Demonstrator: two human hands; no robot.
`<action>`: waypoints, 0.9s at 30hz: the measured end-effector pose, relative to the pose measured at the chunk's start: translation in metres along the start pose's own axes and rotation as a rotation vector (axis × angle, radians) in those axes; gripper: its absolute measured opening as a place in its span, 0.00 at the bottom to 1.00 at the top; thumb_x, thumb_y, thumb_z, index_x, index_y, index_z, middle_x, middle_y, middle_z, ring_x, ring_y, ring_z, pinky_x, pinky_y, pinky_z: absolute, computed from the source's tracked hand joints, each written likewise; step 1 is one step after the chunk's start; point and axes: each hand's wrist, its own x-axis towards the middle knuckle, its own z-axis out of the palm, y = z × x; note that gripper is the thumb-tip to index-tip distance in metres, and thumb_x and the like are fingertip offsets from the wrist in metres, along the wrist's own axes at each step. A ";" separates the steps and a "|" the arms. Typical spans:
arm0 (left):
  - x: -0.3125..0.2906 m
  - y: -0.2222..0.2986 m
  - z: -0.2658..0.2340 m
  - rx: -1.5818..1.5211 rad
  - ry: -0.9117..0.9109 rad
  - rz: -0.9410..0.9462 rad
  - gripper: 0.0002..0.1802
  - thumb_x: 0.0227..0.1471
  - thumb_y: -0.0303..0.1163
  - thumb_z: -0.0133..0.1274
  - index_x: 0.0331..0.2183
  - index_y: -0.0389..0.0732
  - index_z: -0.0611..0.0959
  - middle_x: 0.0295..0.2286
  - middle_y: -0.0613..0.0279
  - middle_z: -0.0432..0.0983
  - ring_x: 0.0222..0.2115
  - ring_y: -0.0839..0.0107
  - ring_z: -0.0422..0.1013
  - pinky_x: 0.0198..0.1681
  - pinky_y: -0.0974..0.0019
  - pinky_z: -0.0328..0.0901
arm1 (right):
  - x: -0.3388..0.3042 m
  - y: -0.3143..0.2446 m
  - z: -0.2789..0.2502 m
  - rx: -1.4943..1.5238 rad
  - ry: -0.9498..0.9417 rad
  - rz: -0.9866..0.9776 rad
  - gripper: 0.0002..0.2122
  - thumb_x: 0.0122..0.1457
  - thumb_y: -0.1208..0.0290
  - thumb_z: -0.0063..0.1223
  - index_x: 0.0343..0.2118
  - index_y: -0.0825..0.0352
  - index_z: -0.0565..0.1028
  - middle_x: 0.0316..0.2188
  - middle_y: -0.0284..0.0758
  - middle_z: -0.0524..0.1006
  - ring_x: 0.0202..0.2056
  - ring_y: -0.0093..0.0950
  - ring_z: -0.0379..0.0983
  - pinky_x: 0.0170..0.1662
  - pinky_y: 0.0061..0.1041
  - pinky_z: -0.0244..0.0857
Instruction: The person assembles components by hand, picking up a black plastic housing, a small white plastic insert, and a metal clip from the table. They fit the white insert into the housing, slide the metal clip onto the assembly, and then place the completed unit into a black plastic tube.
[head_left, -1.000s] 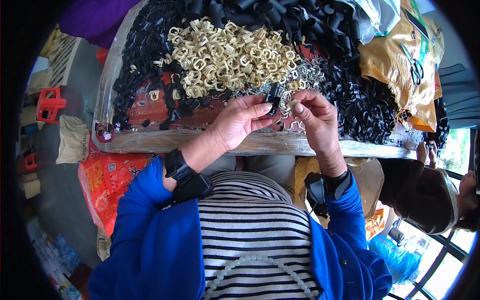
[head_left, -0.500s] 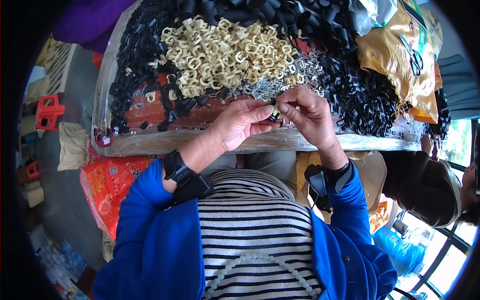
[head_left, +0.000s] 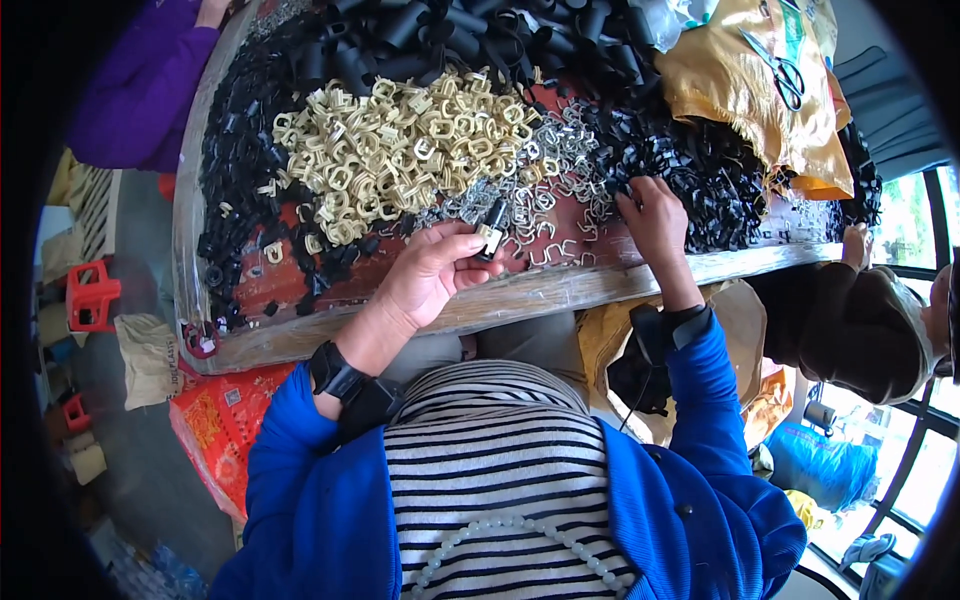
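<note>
Black tube [head_left: 496, 214] in left hand [head_left: 430, 270], right hand [head_left: 658, 225] at black parts [head_left: 720, 200]

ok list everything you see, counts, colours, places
table: one, reddish top, upper centre
cylindrical part: one, black with cream, front centre
clips: many, cream, table's middle
wire pieces: many, silver, right of clips
small parts: many, black, both table sides
tubes: many, black, table's far side
sack: one, golden, table's right
scissors: one, dark handles, on sack
stool: at least one, red, left
printed bag: one, red, lower left
plastic bag: one, blue, lower right
co-worker's sleeve: one, purple, upper left
another sleeve: one, brown, right
left grip: one, bare, holding cylindrical part
right grip: one, bare, near small parts
</note>
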 end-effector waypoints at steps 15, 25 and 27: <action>-0.010 -0.006 0.001 -0.058 0.022 0.036 0.11 0.43 0.30 0.46 0.32 0.36 0.72 0.27 0.59 0.71 0.26 0.73 0.69 0.28 0.78 0.65 | 0.006 0.014 0.016 -0.138 -0.041 0.000 0.05 0.47 0.70 0.44 0.27 0.64 0.65 0.22 0.38 0.66 0.23 0.39 0.65 0.24 0.33 0.60; -0.004 -0.006 -0.002 -0.060 0.062 0.024 0.12 0.45 0.28 0.44 0.34 0.35 0.71 0.28 0.58 0.71 0.27 0.73 0.69 0.29 0.77 0.66 | 0.005 -0.018 -0.012 1.140 -0.289 0.346 0.04 0.52 0.72 0.41 0.27 0.66 0.65 0.20 0.28 0.65 0.19 0.18 0.60 0.21 0.14 0.54; -0.001 -0.004 0.003 -0.045 0.036 0.051 0.11 0.45 0.28 0.45 0.34 0.35 0.71 0.28 0.58 0.71 0.28 0.73 0.69 0.29 0.78 0.66 | 0.000 -0.035 -0.018 1.326 -0.410 0.355 0.04 0.53 0.72 0.42 0.28 0.67 0.66 0.20 0.27 0.65 0.19 0.14 0.58 0.20 0.11 0.52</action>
